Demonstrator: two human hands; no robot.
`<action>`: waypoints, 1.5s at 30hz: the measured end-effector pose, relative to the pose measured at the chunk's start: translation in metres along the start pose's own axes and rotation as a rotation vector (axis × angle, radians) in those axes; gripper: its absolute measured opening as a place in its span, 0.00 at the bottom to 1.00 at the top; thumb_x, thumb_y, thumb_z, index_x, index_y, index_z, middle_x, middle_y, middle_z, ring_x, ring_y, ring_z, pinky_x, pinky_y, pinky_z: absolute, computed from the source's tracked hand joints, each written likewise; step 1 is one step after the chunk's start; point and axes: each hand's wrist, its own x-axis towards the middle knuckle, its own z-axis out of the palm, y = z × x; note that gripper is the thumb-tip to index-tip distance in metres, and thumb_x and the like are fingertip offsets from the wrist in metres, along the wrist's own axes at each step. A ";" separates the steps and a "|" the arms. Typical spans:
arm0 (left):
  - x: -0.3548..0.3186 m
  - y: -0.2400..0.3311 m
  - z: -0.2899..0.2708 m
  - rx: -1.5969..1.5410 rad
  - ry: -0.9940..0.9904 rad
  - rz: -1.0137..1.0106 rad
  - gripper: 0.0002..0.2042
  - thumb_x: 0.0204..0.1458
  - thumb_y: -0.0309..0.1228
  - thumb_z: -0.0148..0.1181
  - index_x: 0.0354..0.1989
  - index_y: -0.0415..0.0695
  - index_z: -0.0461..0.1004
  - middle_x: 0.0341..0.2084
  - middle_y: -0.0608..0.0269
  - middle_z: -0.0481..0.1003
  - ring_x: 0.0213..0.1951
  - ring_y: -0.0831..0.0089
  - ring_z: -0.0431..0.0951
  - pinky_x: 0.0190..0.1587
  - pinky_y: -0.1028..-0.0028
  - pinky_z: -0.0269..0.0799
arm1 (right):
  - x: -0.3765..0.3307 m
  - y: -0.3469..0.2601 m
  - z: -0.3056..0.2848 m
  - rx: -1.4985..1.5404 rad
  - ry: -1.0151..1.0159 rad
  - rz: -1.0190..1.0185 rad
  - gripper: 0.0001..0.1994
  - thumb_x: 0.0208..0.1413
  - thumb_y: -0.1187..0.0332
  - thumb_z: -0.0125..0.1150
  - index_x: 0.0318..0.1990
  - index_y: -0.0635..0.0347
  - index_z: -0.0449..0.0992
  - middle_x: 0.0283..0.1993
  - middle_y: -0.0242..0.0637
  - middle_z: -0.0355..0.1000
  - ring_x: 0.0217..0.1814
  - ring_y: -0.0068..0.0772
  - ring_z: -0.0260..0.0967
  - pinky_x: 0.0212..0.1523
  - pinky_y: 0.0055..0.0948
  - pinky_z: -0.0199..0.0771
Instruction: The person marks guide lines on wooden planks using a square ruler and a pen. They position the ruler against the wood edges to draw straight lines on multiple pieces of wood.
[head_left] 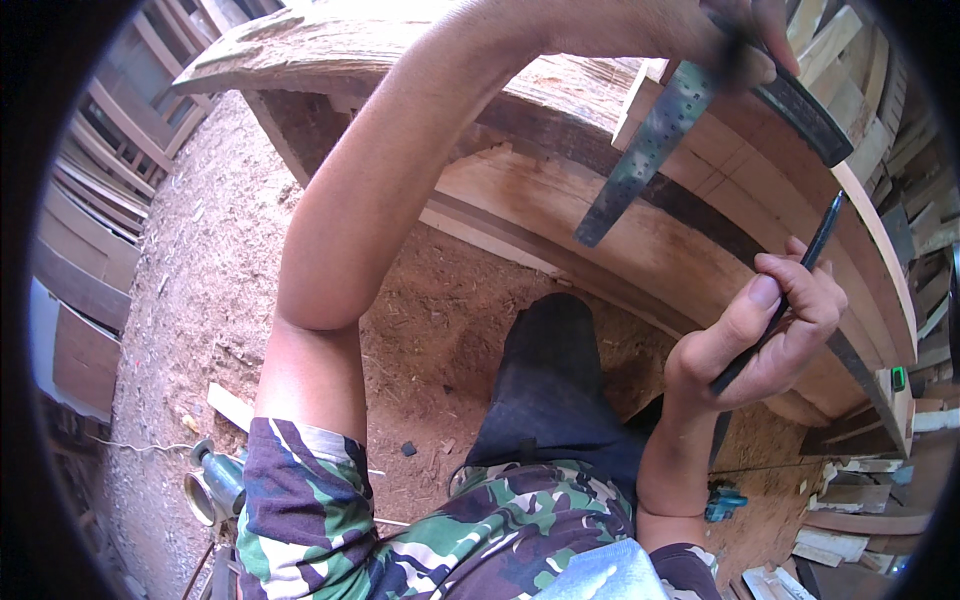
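My left hand (690, 35), at the top of the view, is closed around a try square where its dark stock (805, 118) meets the metal blade (643, 155). A dark blur hides some of the fingers. The blade slants down and left across the edge of the bench, beside wooden boards (725, 165) marked with thin lines. Below and to the right, my right hand (770, 330) grips a dark pen (821, 232) between thumb and fingers. The pen's tip points up, just short of the square's stock.
The heavy wooden bench (570, 205) spans the upper view. Teal power tools (222, 475) (725, 503) lie on the sawdust-covered floor (210, 270). Stacked wood (90, 270) lines the left side, and offcuts (845, 500) pile up at right. A small green object (898, 378) sits near the bench's right end.
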 end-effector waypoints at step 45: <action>0.004 0.001 0.000 0.137 0.004 0.015 0.10 0.59 0.34 0.69 0.45 0.44 0.86 0.33 0.62 0.88 0.42 0.73 0.86 0.56 0.63 0.79 | -0.020 -0.052 0.075 0.101 -0.218 0.016 0.03 0.62 0.71 0.59 0.42 0.56 0.74 0.40 0.40 0.64 0.45 0.48 0.61 0.54 0.50 0.56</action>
